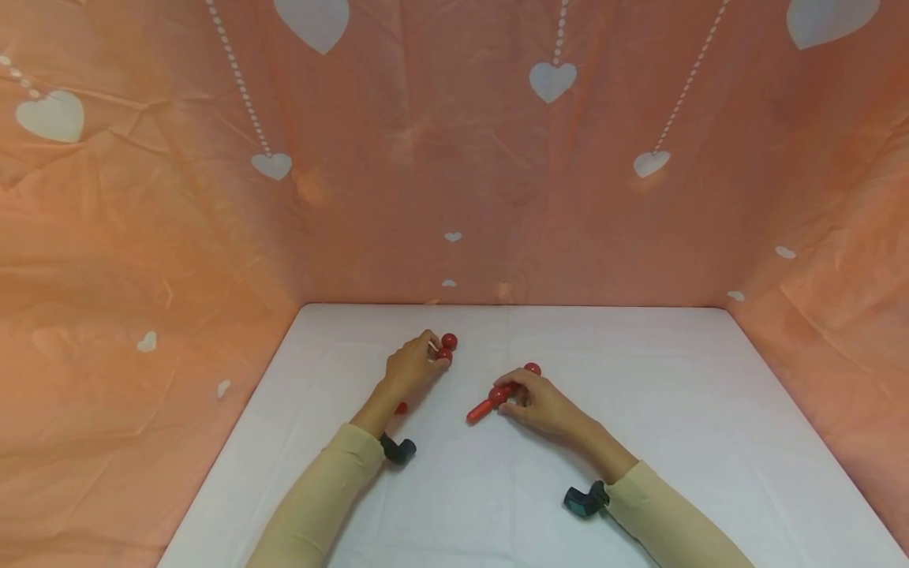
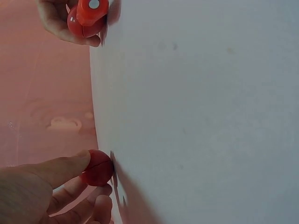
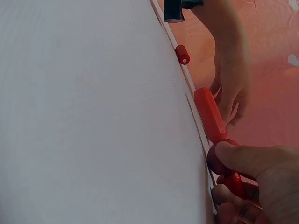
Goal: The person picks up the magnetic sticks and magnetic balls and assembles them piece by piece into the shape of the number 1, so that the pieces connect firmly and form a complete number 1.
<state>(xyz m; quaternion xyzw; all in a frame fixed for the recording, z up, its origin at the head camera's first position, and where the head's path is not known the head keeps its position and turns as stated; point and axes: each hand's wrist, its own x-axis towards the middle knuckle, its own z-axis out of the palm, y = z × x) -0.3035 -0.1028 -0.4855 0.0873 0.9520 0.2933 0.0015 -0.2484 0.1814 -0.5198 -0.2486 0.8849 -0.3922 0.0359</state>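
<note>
My left hand [image 1: 413, 364] pinches a red ball [image 1: 444, 355] low over the white surface, and its thumb lies on the ball [image 2: 98, 169] in the left wrist view. Just beyond it is a second red ball [image 1: 449, 341]. My right hand [image 1: 545, 404] grips a row of red pieces: a stick [image 1: 479, 411] points toward the front left, joined to a ball [image 1: 499, 394]. Behind the fingers a further stick [image 3: 234, 185] partly shows, with another ball [image 1: 532, 368] at the far end. The front stick's end carries a silvery disc [image 2: 94, 3].
A short loose red stick [image 1: 401, 408] lies beside my left wrist, partly hidden by it in the head view. Both hands work over a white table [image 1: 675, 394]. Orange cloth with white hearts [image 1: 497, 197] rises behind and along both sides.
</note>
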